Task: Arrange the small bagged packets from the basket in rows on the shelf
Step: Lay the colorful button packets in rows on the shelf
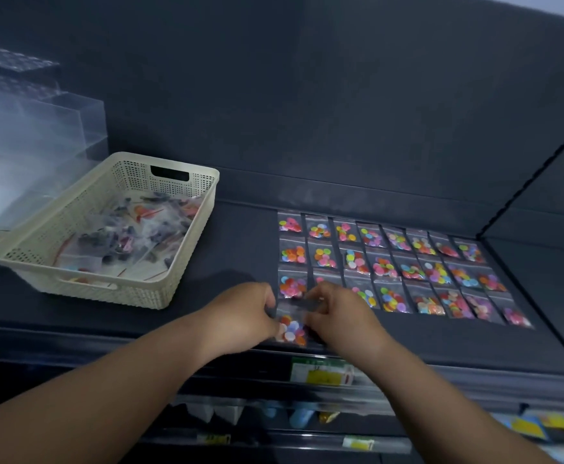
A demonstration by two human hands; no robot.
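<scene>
Left hand (240, 318) and right hand (339, 316) meet close together, fingers (269, 301) of both curled and pinching one clear packet (290, 328) of mixed-colour round discs by its top strip, left fingers on the left corner, right fingers on the right. The packet hangs or lies between the two hands at the front lip of the shelf (240, 236); cannot tell if it is flat on it. Just beyond and to the right of the fingers are rows of packets (404, 262), three rows, same kind, laid side by side, edges near or touching. The right hand covers part of the second packet in the nearest row. The shelf is dark, matte, grey-blue. Well left of the fingers and further back stands a cream perforated basket (160, 293) with handle cut-outs, holding loose packets (133, 236) in a jumbled heap, blurred. Left of the basket are clear boxes (33, 128), stacked, hazy. Behind everything is a dark back panel (341, 112); far right of the fingers, a slanted dark side panel (548, 195). Below the fingers, under the shelf lip, a yellow and white price label (321, 371) sits on the rail. Lower down are blue items (302, 416), too blurred to name. Both bare forearms come in from the bottom edge and hide part of the lower shelves.
</scene>
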